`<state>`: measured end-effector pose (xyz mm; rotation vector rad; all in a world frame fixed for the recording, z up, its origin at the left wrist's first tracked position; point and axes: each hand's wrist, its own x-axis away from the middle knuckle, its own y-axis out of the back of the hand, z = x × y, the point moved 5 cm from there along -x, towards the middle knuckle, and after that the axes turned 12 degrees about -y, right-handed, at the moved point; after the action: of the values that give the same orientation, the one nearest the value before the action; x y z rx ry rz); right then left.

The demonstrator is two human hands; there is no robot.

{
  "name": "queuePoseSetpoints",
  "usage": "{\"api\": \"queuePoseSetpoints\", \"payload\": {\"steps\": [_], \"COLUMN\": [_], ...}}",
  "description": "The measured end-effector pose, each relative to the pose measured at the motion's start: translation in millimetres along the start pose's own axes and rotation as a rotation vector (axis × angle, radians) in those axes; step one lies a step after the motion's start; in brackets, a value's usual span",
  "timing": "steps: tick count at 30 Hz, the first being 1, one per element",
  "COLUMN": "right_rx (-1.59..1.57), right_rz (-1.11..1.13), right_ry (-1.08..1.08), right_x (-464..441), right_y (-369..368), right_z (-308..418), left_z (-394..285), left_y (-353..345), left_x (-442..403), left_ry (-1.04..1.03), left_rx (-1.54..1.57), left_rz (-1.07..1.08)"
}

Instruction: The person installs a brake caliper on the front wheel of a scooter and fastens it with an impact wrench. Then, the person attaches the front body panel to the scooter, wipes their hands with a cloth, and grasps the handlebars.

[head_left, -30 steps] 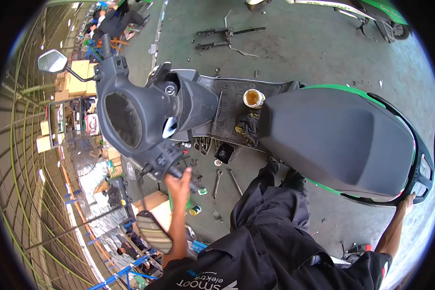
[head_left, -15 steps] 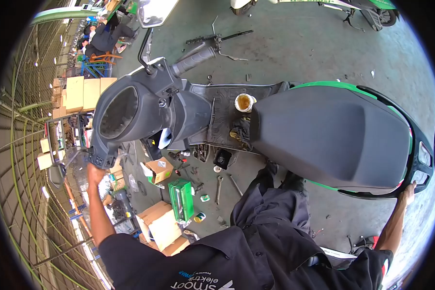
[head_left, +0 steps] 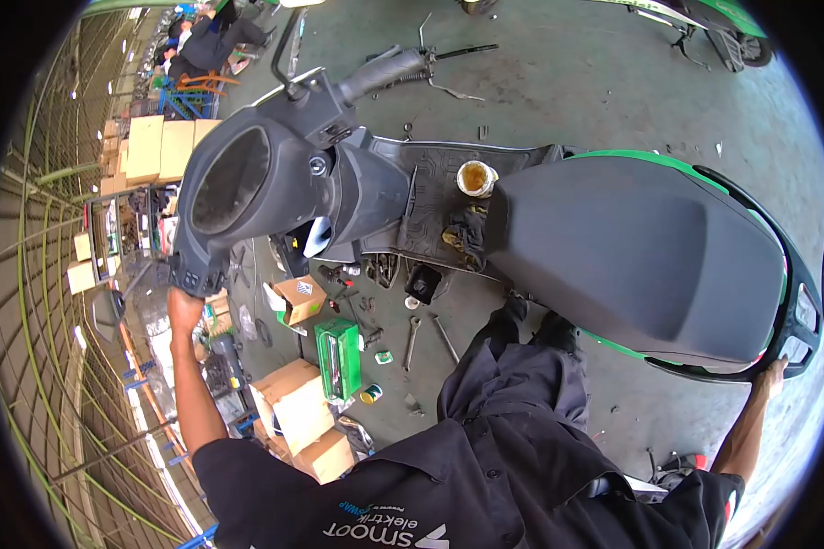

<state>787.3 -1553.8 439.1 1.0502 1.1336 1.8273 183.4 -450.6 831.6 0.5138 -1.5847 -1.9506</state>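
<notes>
A grey and green scooter stands across the view, with its dark seat (head_left: 604,261) on the right and its handlebar cover (head_left: 247,197) on the left. My left hand (head_left: 185,311) is wrapped round the near handlebar grip, below the switch block. At the tail, my right hand (head_left: 773,377) holds the black grab rail (head_left: 705,371); its fingers are partly hidden behind the rail. On the footboard (head_left: 430,183) sit a white tub (head_left: 476,179) with brownish stuff in it and a dark, crumpled bundle (head_left: 467,233).
Near my feet lie wrenches (head_left: 413,343), a black tray (head_left: 423,282), a green case (head_left: 339,360) and cardboard boxes (head_left: 293,403). A metal stand-like part (head_left: 426,69) rests on the floor beyond. Another scooter (head_left: 705,27) is at the top right. A person (head_left: 212,46) sits at the far left.
The view has shifted slightly, so the scooter and floor items appear a little higher. Both hands keep their hold on the handlebar grip and the grab rail.
</notes>
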Motion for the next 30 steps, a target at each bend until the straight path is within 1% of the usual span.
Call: {"api": "queuePoseSetpoints", "payload": {"steps": [1, 2, 4, 5, 8, 10, 12, 15, 18, 19, 20, 22, 24, 25, 26, 27, 28, 29, 30], "right_rx": [0.075, 0.06, 0.034, 0.04, -0.015, -0.018, 0.005, -0.033, 0.06, 0.063, 0.073, 0.062, 0.018, 0.103, 0.104, 0.11, 0.113, 0.131, 0.062], "right_rz": [-0.076, -0.069, -0.057, -0.033, -0.002, 0.006, -0.012, -0.012, -0.054, -0.035, -0.017, -0.012, -0.029, -0.028, -0.033, -0.034, -0.032, 0.039, 0.069], "right_ry": [-0.078, -0.081, -0.097, -0.067, -0.135, -0.146, -0.117, -0.141, -0.056, -0.011, 0.036, 0.018, -0.112, -0.092, -0.137, -0.132, -0.126, -0.071, 0.136], "right_x": [-10, -10, -10, -7, -31, -32, -30, -34, -35, -48, -73, -70, -30, -45, -49, -58, -69, -91, -59], "right_y": [-3, -3, -4, -3, -9, -13, -11, -13, -11, -16, -23, -20, -10, -13, -13, -14, -18, -28, -24], "right_z": [0, 1, -1, 2, -3, -8, -6, -7, -4, -7, -15, -17, -8, -7, -8, -7, -8, -10, -6], "left_z": [7, 11, 12, 8, -21, -18, -35, -46, -22, -5, -2, 11, 8, 6, 10, -7, -18, -53, -67], "left_y": [-1, 0, -1, -1, 0, -13, -16, -15, -9, -7, 0, 6, 3, 6, -2, -8, -20, -26, -45], "left_x": [-5, -7, -3, -1, 12, 30, 40, 44, 24, 12, -2, -27, -18, -13, 4, 19, 44, 66, 87], "left_ry": [0.004, 0.006, 0.063, 0.087, 0.086, 0.228, 0.258, 0.265, 0.165, 0.096, 0.073, -0.062, 0.006, 0.039, 0.095, 0.149, 0.324, 0.485, 0.535], "left_rx": [-0.011, -0.023, -0.035, -0.041, -0.016, -0.017, 0.024, -0.001, -0.101, -0.138, -0.098, -0.001, -0.1, -0.157, -0.221, -0.192, -0.211, -0.174, -0.111], "left_rz": [0.021, 0.046, 0.016, 0.003, -0.041, 0.035, -0.031, -0.093, 0.012, 0.033, 0.02, -0.017, -0.022, -0.024, -0.092, -0.097, -0.094, -0.076, -0.06]}}
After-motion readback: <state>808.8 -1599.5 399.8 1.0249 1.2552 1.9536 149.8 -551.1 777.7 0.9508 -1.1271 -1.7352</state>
